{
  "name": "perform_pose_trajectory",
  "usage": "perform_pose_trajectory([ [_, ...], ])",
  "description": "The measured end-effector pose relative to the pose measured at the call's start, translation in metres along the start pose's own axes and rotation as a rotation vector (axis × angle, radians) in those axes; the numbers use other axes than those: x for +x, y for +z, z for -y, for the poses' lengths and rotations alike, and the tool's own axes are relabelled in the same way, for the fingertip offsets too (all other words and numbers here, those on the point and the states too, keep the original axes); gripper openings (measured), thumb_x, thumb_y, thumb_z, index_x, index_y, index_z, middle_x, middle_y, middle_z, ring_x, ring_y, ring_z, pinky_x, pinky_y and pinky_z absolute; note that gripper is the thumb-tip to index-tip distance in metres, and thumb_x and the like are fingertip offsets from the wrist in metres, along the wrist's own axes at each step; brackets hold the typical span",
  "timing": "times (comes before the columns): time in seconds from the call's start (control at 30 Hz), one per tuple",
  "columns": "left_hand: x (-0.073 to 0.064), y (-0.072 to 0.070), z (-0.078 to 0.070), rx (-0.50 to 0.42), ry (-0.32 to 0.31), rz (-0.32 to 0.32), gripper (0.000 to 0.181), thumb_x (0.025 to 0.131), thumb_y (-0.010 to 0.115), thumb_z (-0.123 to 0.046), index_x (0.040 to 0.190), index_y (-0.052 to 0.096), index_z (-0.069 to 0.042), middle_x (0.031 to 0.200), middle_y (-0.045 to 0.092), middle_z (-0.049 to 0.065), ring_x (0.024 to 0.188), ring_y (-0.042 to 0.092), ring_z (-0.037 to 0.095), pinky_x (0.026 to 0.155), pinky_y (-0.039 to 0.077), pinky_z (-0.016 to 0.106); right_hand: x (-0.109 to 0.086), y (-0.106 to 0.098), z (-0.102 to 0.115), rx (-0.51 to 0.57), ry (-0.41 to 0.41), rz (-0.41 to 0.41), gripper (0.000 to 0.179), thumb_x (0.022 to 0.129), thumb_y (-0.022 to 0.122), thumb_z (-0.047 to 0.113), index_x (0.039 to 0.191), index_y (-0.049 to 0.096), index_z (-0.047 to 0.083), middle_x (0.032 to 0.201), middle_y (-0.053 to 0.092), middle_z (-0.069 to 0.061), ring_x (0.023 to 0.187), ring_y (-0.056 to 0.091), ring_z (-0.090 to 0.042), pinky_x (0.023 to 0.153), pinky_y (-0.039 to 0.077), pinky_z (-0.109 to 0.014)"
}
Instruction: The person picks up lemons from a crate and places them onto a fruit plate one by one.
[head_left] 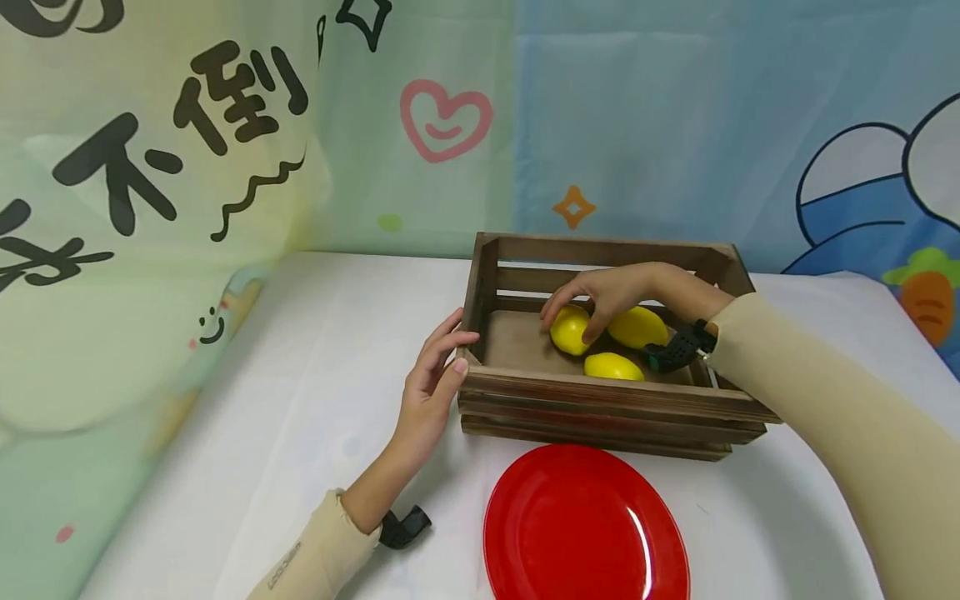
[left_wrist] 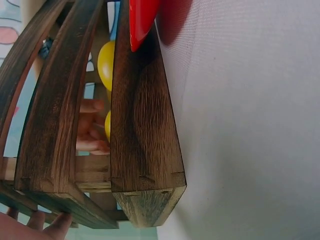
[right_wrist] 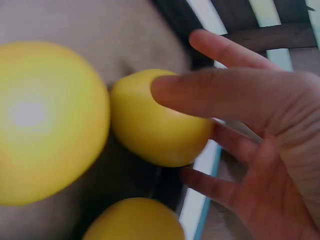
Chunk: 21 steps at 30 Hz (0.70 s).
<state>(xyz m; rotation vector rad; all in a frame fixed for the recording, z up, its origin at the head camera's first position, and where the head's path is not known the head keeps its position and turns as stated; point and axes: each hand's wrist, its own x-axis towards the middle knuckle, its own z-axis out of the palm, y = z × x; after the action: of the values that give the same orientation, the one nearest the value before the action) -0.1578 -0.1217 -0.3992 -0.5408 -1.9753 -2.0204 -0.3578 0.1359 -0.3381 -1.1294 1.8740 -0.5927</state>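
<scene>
A brown slatted wooden crate (head_left: 600, 408) stands on the white table with three yellow lemons inside. My right hand (head_left: 618, 287) reaches into it and grips the leftmost lemon (head_left: 567, 330), thumb on one side and fingers on the other; in the right wrist view the thumb presses on this lemon (right_wrist: 157, 125). Beside it lie a second lemon (head_left: 637, 327) and, nearer the front wall, a third lemon (head_left: 613, 367), partly hidden by that wall. At the crate's left front corner my left hand (head_left: 429, 392) rests its fingertips and thumb against the rim, fingers mostly straight.
A red round plate (head_left: 585, 525) lies on the white table (head_left: 337, 400) just in front of the crate. Behind the table hangs a printed cloth backdrop (head_left: 622, 125), which also runs along the left side. Both wrists wear black straps.
</scene>
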Motion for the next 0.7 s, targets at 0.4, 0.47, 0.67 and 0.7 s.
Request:
perform_pose_trajectory([
  [0.4,-0.002,0.000,0.000,0.022,-0.004,0.000,0.032,0.099,0.045,-0.009,0.128,0.054,0.000,0.155,0.035,0.001,0.145,0.028,0.017,0.117,0.018,0.052,0.007,0.008,-0.007,-0.076,-0.004,0.087,0.049,0.079,0.068,-0.008,0.127,0.060,0.000,0.148,0.039,-0.024,0.139,0.030,-0.042,0.108,0.033,-0.052],
  [0.47,-0.003,0.000,0.000,0.019,-0.005,0.003,0.032,0.099,0.045,-0.009,0.128,0.054,0.000,0.155,0.034,0.001,0.145,0.028,0.018,0.117,0.019,0.051,0.008,0.010,-0.007,-0.092,0.011,0.101,0.050,0.079,0.070,-0.007,0.128,0.060,0.001,0.146,0.041,-0.022,0.135,0.034,-0.040,0.105,0.035,-0.050],
  [0.67,-0.002,0.001,-0.001,0.011,-0.001,0.009,0.032,0.100,0.045,-0.008,0.129,0.053,0.000,0.156,0.033,0.001,0.145,0.028,0.019,0.117,0.023,0.046,0.009,0.011,-0.008,-0.204,0.045,0.102,0.048,0.084,0.073,0.006,0.130,0.059,0.009,0.134,0.049,-0.010,0.115,0.043,-0.028,0.095,0.037,-0.043],
  [0.7,-0.002,0.001,-0.001,0.010,-0.002,0.009,0.031,0.100,0.045,-0.008,0.129,0.053,0.000,0.156,0.033,0.001,0.145,0.028,0.019,0.117,0.023,0.045,0.009,0.011,-0.008,-0.217,0.047,0.103,0.047,0.085,0.074,0.008,0.130,0.058,0.010,0.133,0.049,-0.009,0.113,0.043,-0.027,0.094,0.037,-0.043],
])
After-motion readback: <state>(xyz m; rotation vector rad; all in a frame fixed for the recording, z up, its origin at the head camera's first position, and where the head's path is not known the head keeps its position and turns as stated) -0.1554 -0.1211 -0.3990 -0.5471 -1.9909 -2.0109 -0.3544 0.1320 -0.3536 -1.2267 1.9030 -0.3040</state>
